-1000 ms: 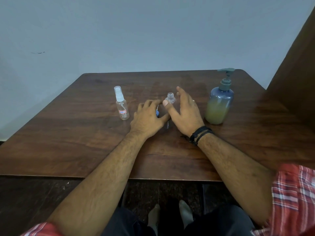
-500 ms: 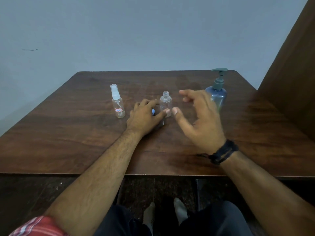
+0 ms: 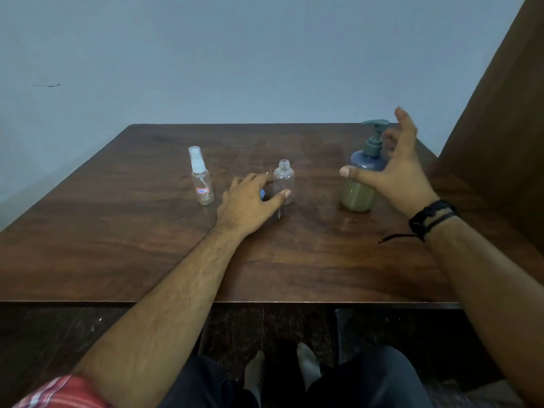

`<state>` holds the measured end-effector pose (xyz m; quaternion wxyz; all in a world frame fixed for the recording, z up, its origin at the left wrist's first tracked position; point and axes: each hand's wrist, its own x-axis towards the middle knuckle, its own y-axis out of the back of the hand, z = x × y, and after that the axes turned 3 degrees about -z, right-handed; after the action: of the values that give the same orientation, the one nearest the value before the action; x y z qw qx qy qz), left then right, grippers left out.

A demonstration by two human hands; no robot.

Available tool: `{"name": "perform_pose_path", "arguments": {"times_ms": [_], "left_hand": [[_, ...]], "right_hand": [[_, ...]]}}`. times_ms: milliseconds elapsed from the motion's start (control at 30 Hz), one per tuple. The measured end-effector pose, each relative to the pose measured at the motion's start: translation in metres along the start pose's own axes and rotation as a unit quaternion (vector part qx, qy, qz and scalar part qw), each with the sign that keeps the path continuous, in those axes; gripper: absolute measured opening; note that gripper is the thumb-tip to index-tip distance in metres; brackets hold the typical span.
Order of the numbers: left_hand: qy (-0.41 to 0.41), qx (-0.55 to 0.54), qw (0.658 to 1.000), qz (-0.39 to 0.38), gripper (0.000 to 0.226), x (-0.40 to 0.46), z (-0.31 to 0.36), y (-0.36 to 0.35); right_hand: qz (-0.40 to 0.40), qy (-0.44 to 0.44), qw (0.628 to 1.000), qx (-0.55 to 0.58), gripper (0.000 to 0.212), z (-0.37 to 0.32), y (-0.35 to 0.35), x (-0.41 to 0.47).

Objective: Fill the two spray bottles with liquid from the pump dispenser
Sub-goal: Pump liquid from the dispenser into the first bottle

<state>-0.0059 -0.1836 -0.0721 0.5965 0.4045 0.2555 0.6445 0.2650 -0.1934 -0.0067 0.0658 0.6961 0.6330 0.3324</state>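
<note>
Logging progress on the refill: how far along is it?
Done: the open bottle has its sprayer off. In hand: left hand holds it; right hand reaches for the pump dispenser. Left: both look empty; the capped bottle is untouched.

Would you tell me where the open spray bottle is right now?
In the head view the uncapped spray bottle stands mid-table, held by the left hand, between the capped spray bottle and the pump dispenser.
</note>
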Motion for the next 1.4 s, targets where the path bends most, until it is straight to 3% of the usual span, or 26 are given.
{"name": "perform_pose_path", "arguments": {"times_ms": [67,233,400,733,1000,1233,1400], "left_hand": [[0.004,-0.018,1.000,-0.004,0.060,-0.001,-0.001,0.000],[0.018,-0.043,0.999,-0.023,0.067,-0.001,-0.003,0.000],[0.026,-0.045,0.998,-0.020,0.062,-0.002,-0.002,0.001],[0.010,-0.046,0.999,-0.015,0.059,-0.002,-0.001,0.003],[0.015,-0.048,0.998,-0.023,0.065,-0.002,-0.002,0.003],[0.013,-0.055,0.998,-0.023,0.068,-0.001,-0.002,0.003],[0.014,-0.046,0.999,-0.025,0.066,-0.001,-0.002,0.003]], "right_hand": [[-0.042,-0.002,0.999,-0.009,0.118,0.006,-0.004,0.002],[-0.059,0.054,0.990,-0.112,0.110,0.004,-0.013,0.011],[-0.083,0.139,0.937,-0.309,0.115,-0.012,-0.022,0.017],[-0.150,0.169,0.885,-0.407,0.108,-0.036,-0.038,0.020],[-0.196,0.160,0.878,-0.407,0.106,-0.035,-0.049,0.026],[-0.282,0.181,0.885,-0.324,0.112,-0.036,-0.052,0.032],[-0.288,0.173,0.893,-0.300,0.104,-0.036,-0.053,0.034]]}}
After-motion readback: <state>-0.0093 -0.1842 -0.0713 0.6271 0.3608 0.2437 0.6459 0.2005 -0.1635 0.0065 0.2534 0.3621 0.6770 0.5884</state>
